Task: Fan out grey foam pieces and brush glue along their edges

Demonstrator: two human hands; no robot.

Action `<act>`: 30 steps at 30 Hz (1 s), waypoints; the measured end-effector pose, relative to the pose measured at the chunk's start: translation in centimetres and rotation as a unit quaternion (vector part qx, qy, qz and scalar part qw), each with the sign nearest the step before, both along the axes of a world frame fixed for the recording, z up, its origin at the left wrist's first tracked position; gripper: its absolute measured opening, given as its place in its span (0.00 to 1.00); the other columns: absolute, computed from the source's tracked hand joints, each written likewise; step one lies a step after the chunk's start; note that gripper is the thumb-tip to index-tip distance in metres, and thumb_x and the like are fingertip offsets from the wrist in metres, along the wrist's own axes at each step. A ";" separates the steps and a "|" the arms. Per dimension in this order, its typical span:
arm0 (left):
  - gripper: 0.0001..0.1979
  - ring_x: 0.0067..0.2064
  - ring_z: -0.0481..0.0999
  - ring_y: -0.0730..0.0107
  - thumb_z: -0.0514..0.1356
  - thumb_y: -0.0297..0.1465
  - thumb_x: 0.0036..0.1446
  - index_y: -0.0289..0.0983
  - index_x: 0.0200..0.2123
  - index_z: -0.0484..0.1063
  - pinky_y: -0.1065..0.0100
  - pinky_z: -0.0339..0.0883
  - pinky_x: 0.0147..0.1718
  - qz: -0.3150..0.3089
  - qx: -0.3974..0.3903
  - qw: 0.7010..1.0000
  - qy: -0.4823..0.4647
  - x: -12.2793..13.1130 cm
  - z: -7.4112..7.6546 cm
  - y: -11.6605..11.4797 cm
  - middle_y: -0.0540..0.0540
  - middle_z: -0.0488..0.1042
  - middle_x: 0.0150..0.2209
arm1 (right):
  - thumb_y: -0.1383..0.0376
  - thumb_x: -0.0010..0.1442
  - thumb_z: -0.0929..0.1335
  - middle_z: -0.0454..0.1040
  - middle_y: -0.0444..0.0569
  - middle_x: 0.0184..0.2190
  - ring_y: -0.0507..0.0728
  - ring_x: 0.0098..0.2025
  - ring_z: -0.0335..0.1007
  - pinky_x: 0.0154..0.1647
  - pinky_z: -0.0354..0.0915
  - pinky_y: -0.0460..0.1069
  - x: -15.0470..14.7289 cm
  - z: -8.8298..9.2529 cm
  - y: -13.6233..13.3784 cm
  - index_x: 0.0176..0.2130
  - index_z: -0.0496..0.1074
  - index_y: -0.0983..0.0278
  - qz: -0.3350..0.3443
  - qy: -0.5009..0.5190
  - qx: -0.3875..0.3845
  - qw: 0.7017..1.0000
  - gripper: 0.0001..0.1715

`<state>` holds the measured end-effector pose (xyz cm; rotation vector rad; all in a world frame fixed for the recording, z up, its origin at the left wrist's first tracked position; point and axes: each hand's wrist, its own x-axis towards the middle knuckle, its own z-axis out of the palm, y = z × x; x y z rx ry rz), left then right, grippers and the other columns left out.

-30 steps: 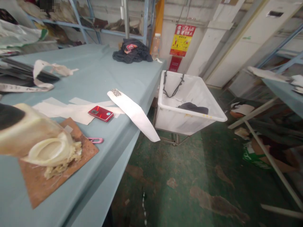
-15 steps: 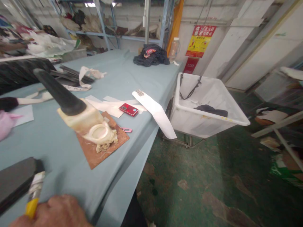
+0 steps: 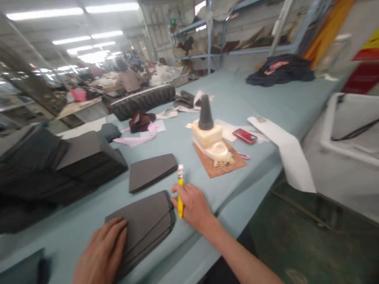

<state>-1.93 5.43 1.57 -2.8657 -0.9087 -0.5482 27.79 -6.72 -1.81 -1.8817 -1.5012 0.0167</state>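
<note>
My right hand (image 3: pixel 195 207) is closed around the yellow handle of a small flat paintbrush (image 3: pixel 180 197), its pale bristles pointing up and away from me. My left hand (image 3: pixel 103 248) lies with fingers stretched on the near end of a stack of dark grey cut pieces (image 3: pixel 145 217). The right fingers are beside the far end of that stack. Just beyond lies a smaller dark grey stack (image 3: pixel 152 171). Past the brush stands a cream glue container (image 3: pixel 207 136) with a black cone top and crusted glue at its opening, on a brown board (image 3: pixel 213 169).
A large dark stack of pieces (image 3: pixel 91 157) occupies the table's left side. A red card-like object (image 3: pixel 244 135), a pink clip (image 3: pixel 244 156) and a white strip (image 3: pixel 291 157) lie right of the container. A white bin (image 3: pixel 349 165) stands beyond the table edge. A person (image 3: pixel 128 79) is far back.
The view has swung left, bringing my left hand and the grey stacks into sight. My right hand still holds the brush and now appears beside the near stack.
</note>
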 end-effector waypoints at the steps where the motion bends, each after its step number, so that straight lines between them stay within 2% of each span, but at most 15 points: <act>1: 0.24 0.53 0.85 0.54 0.48 0.47 0.78 0.43 0.50 0.81 0.52 0.82 0.56 0.010 -0.003 1.000 -0.004 -0.6 -0.1 0.0 0.41 0.83 0.54 | 0.65 0.70 0.74 0.83 0.49 0.41 0.62 0.46 0.80 0.44 0.69 0.53 0.1 -0.3 0.0 0.51 0.75 0.58 0.001 -0.001 0.007 1.000 0.11; 3: 0.21 0.53 0.85 0.53 0.51 0.46 0.77 0.43 0.50 0.81 0.52 0.83 0.54 0.026 -0.011 0.999 -0.021 -0.7 -0.2 -0.2 0.42 0.84 0.54 | 0.67 0.70 0.74 0.83 0.49 0.41 0.62 0.44 0.80 0.43 0.68 0.53 0.2 -0.7 -0.1 0.50 0.75 0.58 0.007 -0.012 0.017 1.000 0.10; 8: 0.19 0.54 0.84 0.52 0.53 0.43 0.77 0.42 0.50 0.81 0.50 0.82 0.56 0.038 -0.039 0.997 -0.054 0.5 -0.1 -1.4 0.40 0.83 0.55 | 0.66 0.71 0.72 0.84 0.49 0.40 0.62 0.41 0.81 0.41 0.68 0.54 0.5 -1.6 -0.6 0.50 0.73 0.58 0.006 -0.055 0.051 0.997 0.08; 12: 0.17 0.57 0.83 0.51 0.54 0.41 0.76 0.41 0.53 0.80 0.48 0.82 0.58 0.048 -0.059 0.994 -0.083 -0.5 0.2 -1.4 0.38 0.82 0.57 | 0.63 0.75 0.70 0.85 0.51 0.44 0.63 0.40 0.82 0.39 0.69 0.54 0.9 -2.5 -0.7 0.51 0.73 0.59 0.013 -0.088 0.076 0.993 0.06; 16: 0.18 0.58 0.83 0.50 0.56 0.42 0.74 0.41 0.54 0.80 0.47 0.81 0.59 0.066 -0.098 0.988 -0.099 -2.1 1.0 0.0 0.38 0.83 0.57 | 0.60 0.76 0.68 0.86 0.52 0.49 0.62 0.40 0.84 0.40 0.72 0.54 1.2 -3.0 -0.6 0.52 0.72 0.59 0.020 -0.108 0.093 0.990 0.07; 23: 0.27 0.61 0.81 0.43 0.56 0.53 0.69 0.38 0.54 0.79 0.41 0.74 0.67 0.117 -0.174 0.969 -0.134 -4.2 3.0 4.5 0.35 0.83 0.57 | 0.59 0.75 0.68 0.87 0.51 0.51 0.63 0.43 0.85 0.43 0.74 0.56 1.3 -2.7 -0.8 0.51 0.73 0.58 0.001 -0.116 0.087 0.989 0.08; 26: 0.29 0.61 0.81 0.43 0.55 0.54 0.68 0.38 0.55 0.79 0.41 0.72 0.68 0.140 -0.193 0.964 -0.121 -4.2 3.9 5.8 0.36 0.83 0.57 | 0.59 0.75 0.69 0.87 0.51 0.50 0.63 0.43 0.85 0.44 0.75 0.56 1.3 -2.5 -0.9 0.51 0.74 0.58 -0.004 -0.107 0.076 0.991 0.09; 30: 0.31 0.60 0.81 0.42 0.54 0.54 0.67 0.37 0.56 0.78 0.41 0.71 0.67 0.147 -0.209 0.962 -0.094 -3.2 5.0 6.2 0.36 0.82 0.58 | 0.58 0.73 0.70 0.87 0.52 0.51 0.65 0.44 0.85 0.45 0.75 0.57 1.3 -2.3 -1.0 0.51 0.74 0.58 -0.004 -0.084 0.067 0.994 0.10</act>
